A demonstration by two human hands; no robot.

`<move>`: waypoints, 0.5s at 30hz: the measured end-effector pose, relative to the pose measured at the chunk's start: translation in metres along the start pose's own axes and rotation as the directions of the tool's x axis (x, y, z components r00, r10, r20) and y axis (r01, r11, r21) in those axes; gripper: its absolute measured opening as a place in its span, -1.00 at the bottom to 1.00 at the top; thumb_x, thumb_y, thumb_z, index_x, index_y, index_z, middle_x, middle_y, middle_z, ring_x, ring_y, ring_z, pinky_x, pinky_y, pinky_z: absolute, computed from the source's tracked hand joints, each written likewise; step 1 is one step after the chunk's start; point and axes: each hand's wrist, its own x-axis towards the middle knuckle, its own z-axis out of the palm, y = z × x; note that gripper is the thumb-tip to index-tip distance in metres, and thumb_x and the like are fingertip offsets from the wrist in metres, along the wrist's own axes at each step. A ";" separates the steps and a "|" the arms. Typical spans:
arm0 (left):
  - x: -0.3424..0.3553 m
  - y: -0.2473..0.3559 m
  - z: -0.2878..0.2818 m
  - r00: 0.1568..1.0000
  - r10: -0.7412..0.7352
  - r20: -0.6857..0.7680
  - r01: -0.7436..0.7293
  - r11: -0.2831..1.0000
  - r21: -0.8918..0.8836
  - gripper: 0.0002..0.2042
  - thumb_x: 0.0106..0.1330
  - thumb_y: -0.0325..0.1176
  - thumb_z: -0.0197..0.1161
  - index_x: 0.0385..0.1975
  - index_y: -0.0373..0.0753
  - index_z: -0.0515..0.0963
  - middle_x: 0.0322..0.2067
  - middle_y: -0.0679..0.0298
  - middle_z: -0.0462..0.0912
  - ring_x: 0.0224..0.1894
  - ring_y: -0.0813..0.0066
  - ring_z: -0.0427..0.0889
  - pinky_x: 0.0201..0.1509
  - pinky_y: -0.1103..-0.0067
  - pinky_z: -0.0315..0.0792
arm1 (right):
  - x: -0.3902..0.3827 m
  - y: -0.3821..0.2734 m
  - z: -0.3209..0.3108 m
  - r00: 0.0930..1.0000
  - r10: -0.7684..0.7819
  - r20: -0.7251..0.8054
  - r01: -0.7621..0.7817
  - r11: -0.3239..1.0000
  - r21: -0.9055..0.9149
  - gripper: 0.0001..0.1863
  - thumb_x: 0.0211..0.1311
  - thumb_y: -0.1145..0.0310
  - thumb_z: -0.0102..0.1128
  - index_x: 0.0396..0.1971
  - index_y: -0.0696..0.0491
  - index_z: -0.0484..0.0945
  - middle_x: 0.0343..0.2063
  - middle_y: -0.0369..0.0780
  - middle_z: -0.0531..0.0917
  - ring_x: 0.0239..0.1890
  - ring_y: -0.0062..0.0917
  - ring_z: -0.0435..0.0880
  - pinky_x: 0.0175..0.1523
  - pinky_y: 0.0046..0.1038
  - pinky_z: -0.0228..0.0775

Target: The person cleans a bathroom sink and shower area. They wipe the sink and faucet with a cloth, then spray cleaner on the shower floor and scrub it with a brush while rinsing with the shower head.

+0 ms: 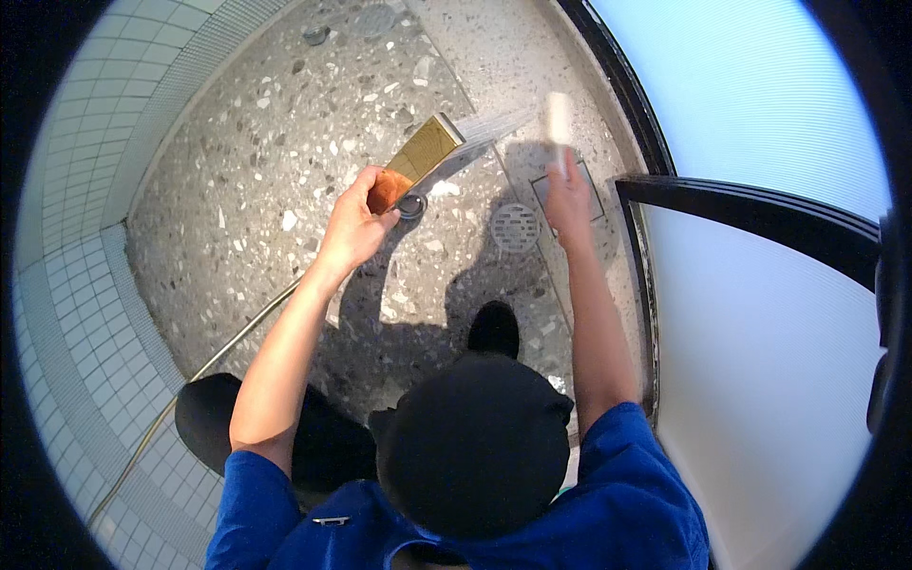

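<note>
My left hand is closed around a flat, gold hand shower head; its shiny face mirrors the fingers. Water sprays from its far end toward the upper right. On the right, my right hand grips the handle of a white tool with a wider, elongated head, held over the pale strip of floor beside the door frame. Motion smears this tool, so its exact kind cannot be made out. The spray points toward it; whether water reaches it is unclear.
A gold hose runs along the left tiled wall and passes behind my left forearm. The speckled stone floor has a round drain grate and a small round metal fitting. A black-framed door with pale panels borders the right.
</note>
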 end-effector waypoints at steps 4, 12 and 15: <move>-0.004 -0.005 -0.003 0.999 0.046 -0.012 -0.046 0.999 -0.007 -0.61 0.03 -0.67 0.22 -0.11 -0.26 0.35 -0.27 0.28 0.53 -0.14 0.53 0.51 0.01 0.59 0.36 | -0.045 -0.046 -0.023 0.910 0.240 0.338 -0.218 0.970 -0.102 -0.46 0.30 0.25 0.00 0.21 0.20 0.26 0.12 0.01 0.43 0.16 -0.29 0.42 0.22 -0.48 0.16; -0.005 0.000 0.034 0.975 -0.048 0.219 0.032 0.997 0.075 -0.60 0.07 -0.62 0.24 -0.08 -0.22 0.35 -0.25 0.22 0.54 -0.15 0.49 0.52 -0.03 0.53 0.38 | -0.037 -0.014 -0.025 0.990 0.116 -0.083 -0.127 0.981 -0.144 -0.48 0.29 0.24 -0.03 0.17 0.23 0.29 0.10 0.10 0.42 0.14 -0.10 0.42 0.18 -0.31 0.26; -0.010 0.006 0.040 0.965 -0.044 0.259 0.019 0.995 0.095 -0.59 0.07 -0.61 0.25 -0.06 -0.23 0.35 -0.25 0.20 0.55 -0.14 0.44 0.54 -0.04 0.52 0.39 | -0.058 -0.029 -0.022 0.973 0.150 0.173 -0.123 0.980 -0.157 -0.49 0.29 0.23 -0.04 0.18 0.17 0.30 0.03 0.07 0.49 0.09 -0.11 0.48 0.14 -0.30 0.30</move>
